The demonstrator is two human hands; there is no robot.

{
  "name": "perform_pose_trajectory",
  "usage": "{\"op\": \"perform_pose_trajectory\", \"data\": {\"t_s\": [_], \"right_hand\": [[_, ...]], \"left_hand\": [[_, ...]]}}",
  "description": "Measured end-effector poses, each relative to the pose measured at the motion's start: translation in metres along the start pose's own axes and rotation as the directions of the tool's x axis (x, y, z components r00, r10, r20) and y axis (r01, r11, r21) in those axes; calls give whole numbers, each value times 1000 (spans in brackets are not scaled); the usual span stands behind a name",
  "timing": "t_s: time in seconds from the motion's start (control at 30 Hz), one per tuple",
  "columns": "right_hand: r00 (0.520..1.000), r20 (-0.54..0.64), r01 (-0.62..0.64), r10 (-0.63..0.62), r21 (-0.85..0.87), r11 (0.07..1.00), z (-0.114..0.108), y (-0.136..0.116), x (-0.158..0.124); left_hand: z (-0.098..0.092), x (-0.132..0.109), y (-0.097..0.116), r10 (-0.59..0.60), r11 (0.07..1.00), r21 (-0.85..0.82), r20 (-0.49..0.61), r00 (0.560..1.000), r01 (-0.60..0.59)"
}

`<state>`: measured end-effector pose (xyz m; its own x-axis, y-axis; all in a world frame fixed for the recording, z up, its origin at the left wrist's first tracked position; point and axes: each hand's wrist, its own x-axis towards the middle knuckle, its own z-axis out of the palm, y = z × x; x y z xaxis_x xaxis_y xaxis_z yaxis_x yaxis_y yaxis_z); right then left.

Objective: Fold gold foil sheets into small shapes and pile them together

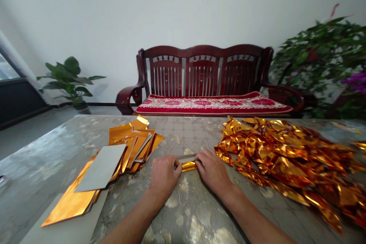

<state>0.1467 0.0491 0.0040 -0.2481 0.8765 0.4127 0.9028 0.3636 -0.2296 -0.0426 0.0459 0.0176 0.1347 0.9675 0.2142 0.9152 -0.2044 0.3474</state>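
Between my hands, at the middle of the table, lies a partly rolled or folded sheet of gold foil paper [188, 166], its grey-white back showing along the far side. My left hand [166, 171] grips its left end with curled fingers. At the right end, my right hand [211, 167] closes over the paper the same way; the fingertips are partly hidden. To the left is a loose stack of flat gold foil sheets [71, 204], some with the pale side up. On the right spreads a large heap of folded gold foil pieces [280, 156].
A patterned grey cloth covers the table [183, 206]. Beyond its far edge stands a dark red wooden bench [203, 72] with a red floral cushion [211, 103]. A potted plant [68, 80] is at the left, and leafy greenery [320, 53] fills the right.
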Motion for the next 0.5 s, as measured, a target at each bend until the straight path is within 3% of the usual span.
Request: {"op": "perform_pose_trajectory", "data": {"t_s": [0.5], "right_hand": [[999,7,-44,44,26,999,1,-1,0]], "left_hand": [[-1,-4,1,-30,999,18,-3,1000,30]]}}
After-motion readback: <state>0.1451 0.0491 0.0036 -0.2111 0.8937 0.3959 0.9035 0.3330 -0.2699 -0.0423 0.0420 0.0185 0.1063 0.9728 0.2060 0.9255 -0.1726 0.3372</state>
